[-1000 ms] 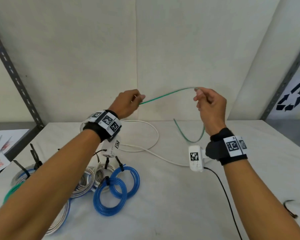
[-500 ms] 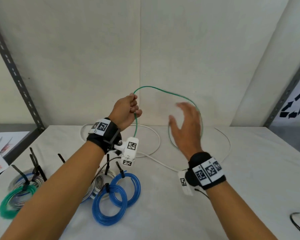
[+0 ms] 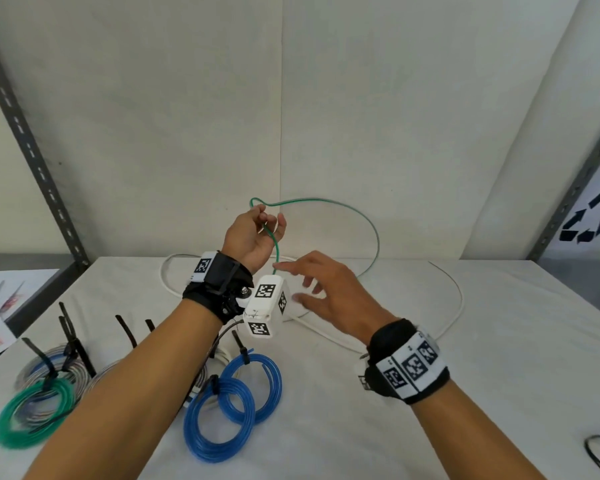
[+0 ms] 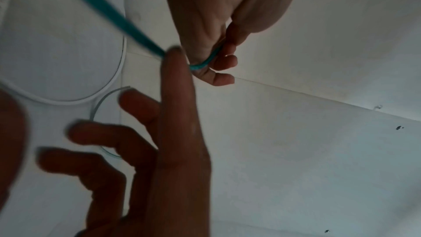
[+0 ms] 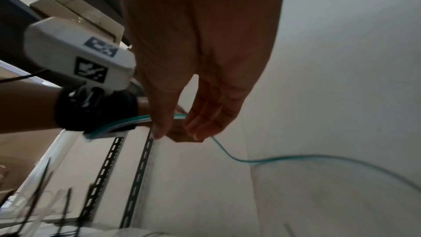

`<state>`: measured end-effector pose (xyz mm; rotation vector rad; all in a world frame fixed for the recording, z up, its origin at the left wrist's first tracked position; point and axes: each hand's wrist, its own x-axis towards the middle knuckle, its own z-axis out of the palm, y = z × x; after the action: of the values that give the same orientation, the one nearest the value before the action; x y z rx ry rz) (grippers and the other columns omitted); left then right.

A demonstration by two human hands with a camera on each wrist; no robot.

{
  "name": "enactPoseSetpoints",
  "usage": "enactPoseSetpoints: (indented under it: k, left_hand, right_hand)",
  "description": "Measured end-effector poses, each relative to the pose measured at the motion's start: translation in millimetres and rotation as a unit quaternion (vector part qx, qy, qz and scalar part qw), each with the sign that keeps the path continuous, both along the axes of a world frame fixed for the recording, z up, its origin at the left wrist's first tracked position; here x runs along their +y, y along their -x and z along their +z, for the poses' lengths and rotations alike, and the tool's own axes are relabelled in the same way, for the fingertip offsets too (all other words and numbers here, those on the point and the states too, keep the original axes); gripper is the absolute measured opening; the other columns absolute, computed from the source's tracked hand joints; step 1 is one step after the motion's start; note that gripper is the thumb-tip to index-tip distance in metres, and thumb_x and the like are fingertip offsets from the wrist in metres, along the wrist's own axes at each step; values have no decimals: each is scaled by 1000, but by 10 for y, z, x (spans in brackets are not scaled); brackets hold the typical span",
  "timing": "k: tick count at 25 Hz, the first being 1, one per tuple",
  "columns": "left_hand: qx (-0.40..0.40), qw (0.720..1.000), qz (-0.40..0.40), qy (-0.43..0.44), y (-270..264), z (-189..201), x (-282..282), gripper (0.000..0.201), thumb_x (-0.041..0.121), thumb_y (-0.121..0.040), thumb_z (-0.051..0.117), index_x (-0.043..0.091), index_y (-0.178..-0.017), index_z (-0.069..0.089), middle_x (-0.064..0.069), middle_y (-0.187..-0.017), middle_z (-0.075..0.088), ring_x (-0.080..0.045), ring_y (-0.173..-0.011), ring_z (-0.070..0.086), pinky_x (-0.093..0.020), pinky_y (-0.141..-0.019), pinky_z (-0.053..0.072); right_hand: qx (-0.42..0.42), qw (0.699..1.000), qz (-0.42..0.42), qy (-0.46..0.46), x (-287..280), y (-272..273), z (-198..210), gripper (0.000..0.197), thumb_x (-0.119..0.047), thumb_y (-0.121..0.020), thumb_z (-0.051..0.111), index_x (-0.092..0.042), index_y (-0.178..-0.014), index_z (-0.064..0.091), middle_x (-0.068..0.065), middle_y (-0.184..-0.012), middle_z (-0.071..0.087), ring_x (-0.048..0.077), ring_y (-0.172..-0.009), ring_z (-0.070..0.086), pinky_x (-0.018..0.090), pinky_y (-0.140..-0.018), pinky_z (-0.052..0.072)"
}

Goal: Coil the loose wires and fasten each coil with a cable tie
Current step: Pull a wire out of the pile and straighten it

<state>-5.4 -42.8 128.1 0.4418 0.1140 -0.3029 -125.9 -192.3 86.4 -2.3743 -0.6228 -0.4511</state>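
While left hand (image 3: 253, 233) pinches green wire (image 3: 329, 202), loop arcs rightward.

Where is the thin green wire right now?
In the head view, the thin green wire loops in the air before the back wall, pinched by the left hand, above the open right hand.
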Motion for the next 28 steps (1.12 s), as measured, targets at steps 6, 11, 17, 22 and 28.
enactPoseSetpoints:
  k: [6,11,17,22,28]
  left_hand:
    - [34,999,-11,-13,23,-36,-83,20,2,-104,41,4,-88,52,-5,-69,41,-11,-47,43,-36,-58,61]
    - [13,997,-38,-59,112,-52,-60,21,4,-105,42,5,-88,53,-5,-70,46,-13,-50,51,-39,-70,58]
    - [-303,863,-47,-401,294,-175,190,29,-1,-102,51,5,-128,61,-12,-95,66,-21,-80,66,-39,-81,62]
    - [-353,817,-65,-451,440,-314,162,33,-3,-101,51,0,-133,60,-16,-99,60,-22,-84,63,-40,-83,62]
    - [-361,799,-63,-477,422,-314,268,31,6,-99,60,-1,-129,64,-17,-108,61,-20,-82,67,-40,-78,63]
  right_hand:
    - [-150,986,-23,65,213,-56,-128,35,-4,-90,69,-14,-124,65,4,-108,61,19,-87,59,36,-70,54]
    - [-231,967,-64,81,218,-103,-167,15,-23,-93,66,-15,-103,72,1,-90,64,16,-80,57,29,-61,49]
    - [42,932,-98,-346,-70,-63,62,11,-18,-100,63,-9,-96,69,9,-90,70,10,-71,61,28,-60,53]
    - [-35,915,-191,-354,-27,-115,28,43,-15,-105,53,-26,-146,48,1,-84,72,13,-62,61,32,-58,57]
    - [-92,971,-171,-139,-116,-189,-90,37,0,-101,50,-26,-110,75,-3,-91,61,7,-79,59,32,-72,54]
